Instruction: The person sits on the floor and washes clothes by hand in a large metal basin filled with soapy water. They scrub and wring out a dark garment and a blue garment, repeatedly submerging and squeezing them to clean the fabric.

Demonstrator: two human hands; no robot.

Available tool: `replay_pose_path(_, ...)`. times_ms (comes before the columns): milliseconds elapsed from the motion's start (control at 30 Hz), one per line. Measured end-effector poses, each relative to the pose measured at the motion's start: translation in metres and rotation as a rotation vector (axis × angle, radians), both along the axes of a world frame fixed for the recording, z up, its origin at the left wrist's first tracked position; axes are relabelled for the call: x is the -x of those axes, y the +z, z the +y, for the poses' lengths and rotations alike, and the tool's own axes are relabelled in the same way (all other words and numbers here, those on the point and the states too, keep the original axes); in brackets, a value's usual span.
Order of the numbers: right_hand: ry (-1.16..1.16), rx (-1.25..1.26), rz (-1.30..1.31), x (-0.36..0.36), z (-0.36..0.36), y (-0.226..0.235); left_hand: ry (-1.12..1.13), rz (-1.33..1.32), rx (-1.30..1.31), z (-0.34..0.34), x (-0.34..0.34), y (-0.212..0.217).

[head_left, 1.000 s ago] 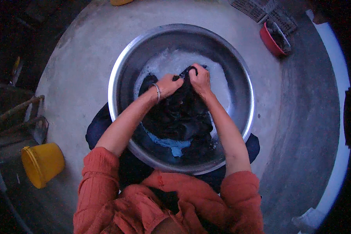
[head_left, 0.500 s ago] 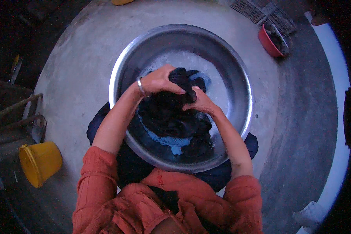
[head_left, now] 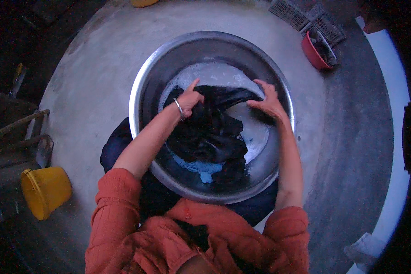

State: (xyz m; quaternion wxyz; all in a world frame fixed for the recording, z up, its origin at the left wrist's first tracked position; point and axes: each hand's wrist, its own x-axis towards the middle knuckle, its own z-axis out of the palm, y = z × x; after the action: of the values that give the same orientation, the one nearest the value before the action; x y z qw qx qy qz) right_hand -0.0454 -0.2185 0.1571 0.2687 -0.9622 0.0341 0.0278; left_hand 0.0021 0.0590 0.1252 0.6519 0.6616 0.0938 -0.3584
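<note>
A wide metal basin (head_left: 144, 84) holds wet black cloth (head_left: 210, 132), bunched in its left and middle part. From under the cloth's near side pokes a piece of light blue cloth (head_left: 205, 170). My left hand (head_left: 190, 100), a silver bangle on its wrist, is closed on the black cloth's far left part, with the index finger stretched out. One part of the black cloth runs across to the right side of the basin. At its end is my right hand (head_left: 270, 102), thumb and fingers spread wide around the cloth.
Pale, foamy water (head_left: 214, 73) shows in the basin around the cloth. To the left, a yellow bucket (head_left: 55, 189) lies tipped on the concrete floor (head_left: 96, 86). At the far right stand a red tub (head_left: 313, 55) and grey plastic crates (head_left: 290, 13).
My hands, close together over the bunched cloth before, have moved apart. The right hand went right and its fingers spread; a part of the black cloth now stretches out toward it.
</note>
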Motion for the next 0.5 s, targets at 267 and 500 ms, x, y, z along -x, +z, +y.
replay_pose_path(267,-0.167,0.021,0.182,-0.001,0.046,-0.12,-0.013,0.039,0.125,-0.017,0.011,-0.031)
replay_pose_path(500,-0.426,0.004,-0.038,-0.036,0.022,-0.127,0.049,0.141,0.177,-0.02,0.007,-0.048)
